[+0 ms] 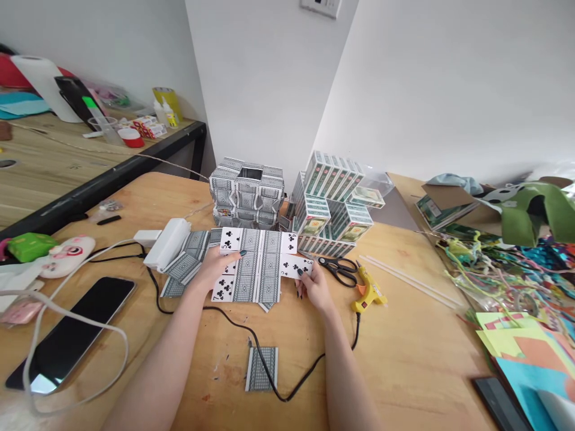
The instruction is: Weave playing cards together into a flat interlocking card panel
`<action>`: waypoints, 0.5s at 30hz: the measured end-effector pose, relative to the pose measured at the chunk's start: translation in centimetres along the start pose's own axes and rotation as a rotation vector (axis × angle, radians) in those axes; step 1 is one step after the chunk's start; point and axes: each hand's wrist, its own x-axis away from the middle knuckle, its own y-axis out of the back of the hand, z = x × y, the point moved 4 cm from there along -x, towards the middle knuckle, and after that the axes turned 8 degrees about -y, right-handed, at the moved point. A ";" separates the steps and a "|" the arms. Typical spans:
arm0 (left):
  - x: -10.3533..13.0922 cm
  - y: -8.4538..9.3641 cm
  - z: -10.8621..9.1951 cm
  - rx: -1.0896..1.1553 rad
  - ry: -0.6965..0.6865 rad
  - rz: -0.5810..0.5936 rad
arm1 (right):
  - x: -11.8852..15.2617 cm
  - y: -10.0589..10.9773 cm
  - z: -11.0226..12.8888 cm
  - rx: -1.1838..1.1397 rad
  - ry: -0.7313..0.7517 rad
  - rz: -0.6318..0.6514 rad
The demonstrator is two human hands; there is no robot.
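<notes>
While my left hand (211, 270) is clamped on the left edge of a flat panel of grey-patterned and white playing cards (248, 272), my right hand (317, 287) pinches a white playing card with black clubs (290, 267) at the panel's right edge. From my remote view, the panel sits in front of my chest, above the pale wooden table (395, 359); I can't tell whether its lower edge touches the wood. My left thumb lies across the front, and the fingers behind are hidden, a grip that I take to keep the joined strips flat and steady. The right thumb presses near the card's outer end, probably so that its inner end stays free to meet the panel; whether that end is slotted in or only laid behind, I can't make out.

Behind the panel stands a hollow grey block built of folded cards (247, 194), beside stacked green-and-white card boxes (335, 173), both likely set back to leave working room. Black-handled scissors (340, 272) and a yellow glue gun (369, 292) lie just right of my right hand, presumably for easy reach. Nearest me, a black cable (242, 325) crosses a small grey-patterned card piece (258, 374).
</notes>
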 end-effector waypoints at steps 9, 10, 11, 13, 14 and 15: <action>0.1 -0.1 0.2 0.007 0.037 0.061 | -0.1 -0.2 -0.3 0.014 -0.019 0.016; 0.1 -0.1 0.1 0.005 0.037 0.058 | -0.1 -0.2 -0.4 0.020 -0.021 0.008; 0.2 -0.1 0.1 0.001 0.034 0.054 | -0.1 -0.2 -0.4 0.025 -0.020 0.001; 0.2 -0.2 0.0 -0.008 0.020 0.052 | -0.1 -0.2 -0.4 0.035 -0.013 -0.012; 0.2 -0.2 0.0 -0.011 0.010 0.053 | -0.1 -0.2 -0.4 0.039 -0.007 -0.016; 0.2 -0.2 0.0 -0.012 0.001 0.054 | -0.1 -0.3 -0.4 0.043 0.000 -0.018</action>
